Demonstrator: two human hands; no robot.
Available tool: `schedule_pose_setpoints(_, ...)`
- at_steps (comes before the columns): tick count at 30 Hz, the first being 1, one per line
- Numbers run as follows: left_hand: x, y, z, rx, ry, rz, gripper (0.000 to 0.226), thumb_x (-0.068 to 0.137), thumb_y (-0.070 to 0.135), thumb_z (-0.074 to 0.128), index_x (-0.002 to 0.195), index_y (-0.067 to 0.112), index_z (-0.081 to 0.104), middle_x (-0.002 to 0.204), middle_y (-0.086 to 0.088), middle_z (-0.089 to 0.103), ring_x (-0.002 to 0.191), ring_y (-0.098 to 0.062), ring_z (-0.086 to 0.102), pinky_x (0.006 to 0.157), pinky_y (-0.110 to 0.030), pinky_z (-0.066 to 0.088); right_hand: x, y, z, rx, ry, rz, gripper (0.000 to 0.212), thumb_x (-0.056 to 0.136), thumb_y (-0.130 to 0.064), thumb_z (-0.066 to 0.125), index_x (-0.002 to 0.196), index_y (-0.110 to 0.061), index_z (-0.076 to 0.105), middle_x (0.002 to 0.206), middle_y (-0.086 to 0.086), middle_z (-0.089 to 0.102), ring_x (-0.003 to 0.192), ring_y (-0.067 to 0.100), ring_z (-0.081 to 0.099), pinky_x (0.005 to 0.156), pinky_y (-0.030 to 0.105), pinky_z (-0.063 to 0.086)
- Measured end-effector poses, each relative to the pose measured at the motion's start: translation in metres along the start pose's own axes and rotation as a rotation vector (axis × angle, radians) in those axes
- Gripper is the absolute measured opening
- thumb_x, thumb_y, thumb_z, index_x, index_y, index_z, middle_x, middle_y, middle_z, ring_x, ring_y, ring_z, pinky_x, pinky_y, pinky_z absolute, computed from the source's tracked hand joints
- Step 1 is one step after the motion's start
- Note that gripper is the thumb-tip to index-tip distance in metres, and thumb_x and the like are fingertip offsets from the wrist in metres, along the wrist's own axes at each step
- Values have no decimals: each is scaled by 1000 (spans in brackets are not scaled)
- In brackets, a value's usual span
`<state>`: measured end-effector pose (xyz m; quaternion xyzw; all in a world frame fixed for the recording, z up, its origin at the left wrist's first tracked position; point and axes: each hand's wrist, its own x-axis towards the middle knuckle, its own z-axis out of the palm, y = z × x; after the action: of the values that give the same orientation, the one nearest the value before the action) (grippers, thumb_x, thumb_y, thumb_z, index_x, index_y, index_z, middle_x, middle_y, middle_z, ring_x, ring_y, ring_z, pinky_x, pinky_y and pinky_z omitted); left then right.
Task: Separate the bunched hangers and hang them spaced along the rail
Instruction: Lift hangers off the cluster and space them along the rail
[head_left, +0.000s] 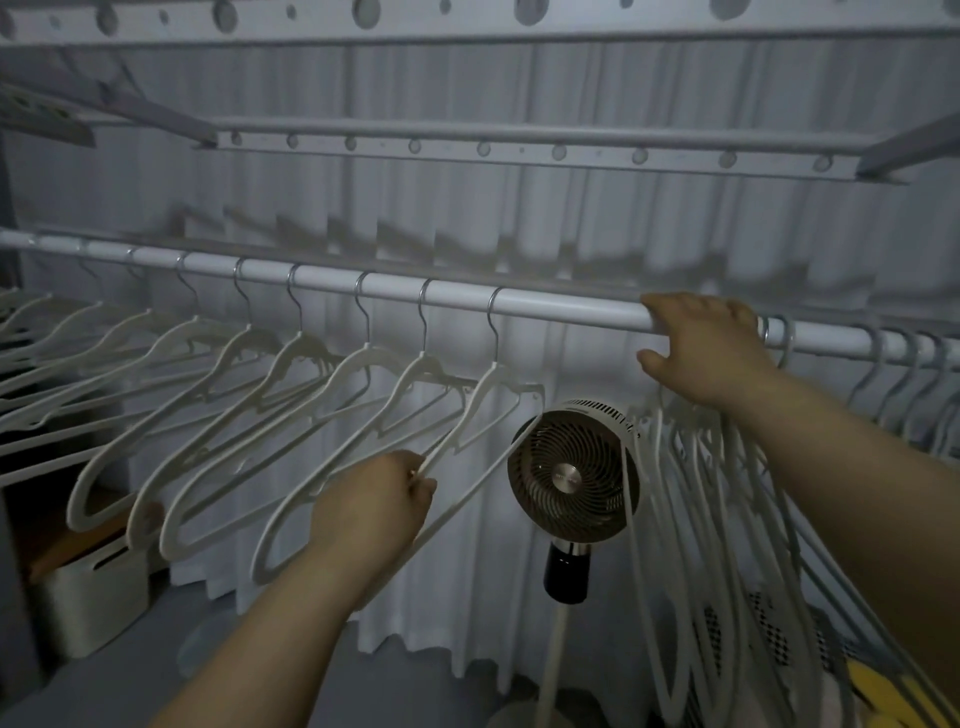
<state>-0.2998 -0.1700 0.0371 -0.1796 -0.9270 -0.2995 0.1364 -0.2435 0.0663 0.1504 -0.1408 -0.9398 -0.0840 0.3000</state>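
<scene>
A white rail (561, 304) runs from upper left to right. Several white hangers (291, 395) with metal hooks hang spaced along its left half. My left hand (379, 504) pinches the lower bar of the rightmost spaced hanger (480, 410). My right hand (706, 345) lies over the rail, fingers draped on top and thumb below, at the left end of a tight bunch of white hangers (696, 519) dangling beneath it. More hooks (904, 358) crowd the rail to the right of that hand.
A round fan on a stand (574, 475) sits behind the gap between both hands. White curtains (519, 223) hang behind the rail, a drying rack (519, 150) overhead. A white bin (98, 592) stands lower left; something yellow (878, 696) lies lower right.
</scene>
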Motion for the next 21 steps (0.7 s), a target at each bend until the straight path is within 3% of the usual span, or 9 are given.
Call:
schedule_pose_setpoints(3, -4, 5, -7, 1, 128, 109, 46, 91, 31, 49, 134, 16, 43, 138, -3, 47, 128, -20, 42, 102, -30, 35, -3, 4, -2, 30, 33, 19, 62, 88, -30, 53, 142, -16, 27, 146, 9, 33, 133, 27, 29, 110, 36, 15)
schedule_pose_setpoints(5, -7, 12, -11, -63, 309, 241, 42, 89, 26, 54, 128, 12, 51, 133, -6, 51, 126, -24, 43, 101, -30, 33, -6, 14, -5, 52, 87, 58, 62, 88, -30, 55, 142, -14, 28, 145, 11, 36, 133, 28, 31, 109, 36, 16)
schedule_pose_setpoints(7, -12, 25, -13, -201, 397, 350, 30, 87, 24, 56, 113, 11, 63, 113, 0, 64, 111, -19, 54, 90, -21, 35, -10, 28, -8, 106, 135, 105, 63, 87, -30, 57, 141, -14, 30, 143, 12, 38, 132, 29, 33, 109, 37, 18)
schedule_pose_setpoints(9, -18, 44, -9, -360, 318, 381, 20, 87, 22, 56, 102, 18, 68, 87, 22, 59, 85, 5, 53, 73, -5, 34, -15, 44, -10, 178, 132, 162, 65, 86, -31, 59, 141, -13, 31, 144, 12, 39, 132, 30, 34, 110, 39, 20)
schedule_pose_setpoints(10, -19, 54, -4, -413, 239, 377, 16, 86, 22, 55, 96, 24, 68, 79, 26, 55, 75, 9, 51, 66, -2, 35, -18, 52, -11, 199, 118, 182, 66, 85, -31, 60, 141, -13, 31, 145, 12, 38, 133, 30, 35, 111, 39, 22)
schedule_pose_setpoints(13, -19, 87, 20, -538, 31, 362, 10, 86, 24, 56, 82, 31, 63, 75, 18, 59, 67, 9, 53, 61, 1, 39, -25, 69, -7, 195, 120, 199, 67, 83, -31, 62, 140, -13, 32, 145, 11, 38, 134, 28, 33, 109, 34, 22)
schedule_pose_setpoints(15, -19, 107, 39, -597, -37, 300, 11, 85, 26, 58, 92, 24, 66, 75, 15, 58, 68, 5, 53, 60, 2, 38, -31, 77, -5, 246, 194, 200, 64, 83, -29, 62, 138, -11, 36, 143, 12, 40, 133, 28, 34, 108, 33, 23)
schedule_pose_setpoints(18, -22, 134, 65, -701, -147, 150, 30, 84, 32, 60, 110, 17, 60, 76, 8, 57, 70, 1, 53, 59, -3, 40, -46, 85, 1, 314, 260, 153, 55, 85, -26, 61, 134, -10, 41, 140, 10, 42, 131, 26, 34, 106, 31, 22)
schedule_pose_setpoints(21, -26, 156, 85, -723, -232, 88, 30, 82, 33, 62, 106, 17, 55, 72, 3, 59, 61, -2, 56, 50, -6, 41, -62, 94, 8, 314, 247, 89, 55, 86, -28, 59, 135, -14, 39, 146, 5, 35, 134, 24, 28, 106, 28, 16)
